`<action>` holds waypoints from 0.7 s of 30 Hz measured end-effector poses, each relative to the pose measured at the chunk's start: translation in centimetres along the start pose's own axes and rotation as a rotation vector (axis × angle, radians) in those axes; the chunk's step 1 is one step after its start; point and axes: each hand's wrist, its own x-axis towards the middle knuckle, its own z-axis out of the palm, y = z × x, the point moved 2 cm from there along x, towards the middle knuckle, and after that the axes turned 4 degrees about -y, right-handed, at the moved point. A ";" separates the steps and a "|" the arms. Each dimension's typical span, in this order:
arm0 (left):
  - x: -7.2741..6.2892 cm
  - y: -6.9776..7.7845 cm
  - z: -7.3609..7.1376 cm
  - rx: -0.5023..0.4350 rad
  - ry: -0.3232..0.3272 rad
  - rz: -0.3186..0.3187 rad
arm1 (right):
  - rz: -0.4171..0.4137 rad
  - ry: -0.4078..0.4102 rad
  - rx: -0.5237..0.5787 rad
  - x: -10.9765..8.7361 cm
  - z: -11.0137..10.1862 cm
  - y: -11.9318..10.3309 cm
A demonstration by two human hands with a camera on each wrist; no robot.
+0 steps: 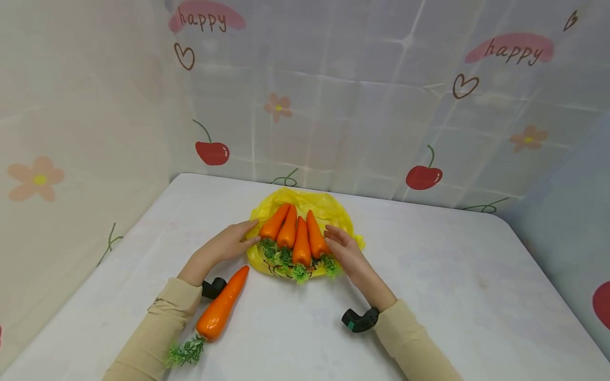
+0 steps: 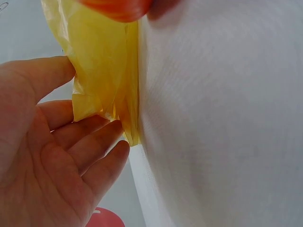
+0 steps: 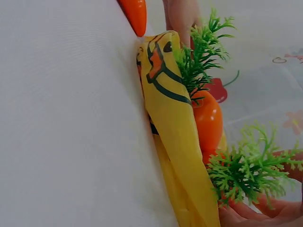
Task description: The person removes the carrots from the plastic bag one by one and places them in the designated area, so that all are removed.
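A yellow plastic bag (image 1: 329, 203) lies spread on the table, with several orange carrots (image 1: 287, 228) on it, tips toward the far side and leafy green tops toward the person. At the bag's left edge, my left hand (image 1: 233, 241) touches the plastic with loosely bent, spread fingers. The left wrist view shows the bag's edge (image 2: 102, 71) between the thumb and the fingers, not gripped firmly. On the opposite side, my right hand (image 1: 347, 251) rests beside the rightmost carrot (image 1: 315, 235), fingers extended. Leaves (image 3: 246, 165) partly hide that hand in the right wrist view.
Another, larger-looking carrot (image 1: 223, 307) lies on the white table (image 1: 457, 296) beside the left forearm, its green top toward the person. A patterned curtain (image 1: 333, 95) hangs behind the table's far edge. Black wrist devices (image 1: 360, 320) are worn on both arms.
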 end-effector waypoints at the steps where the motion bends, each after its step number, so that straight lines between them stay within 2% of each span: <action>1: 0.0 0.0 0.0 0.000 0.000 0.000 | -0.001 0.005 -0.024 0.1 0.1 0.2; 7: 0.1 0.0 0.1 0.003 -0.002 -0.006 | -0.018 0.028 -0.127 0.2 0.6 0.8; 16: 0.1 0.1 0.0 0.003 -0.005 -0.012 | -0.029 0.059 -0.186 0.4 1.1 1.0; 21: 0.1 0.0 0.1 0.011 -0.003 -0.018 | -0.009 0.080 -0.225 0.5 1.3 1.1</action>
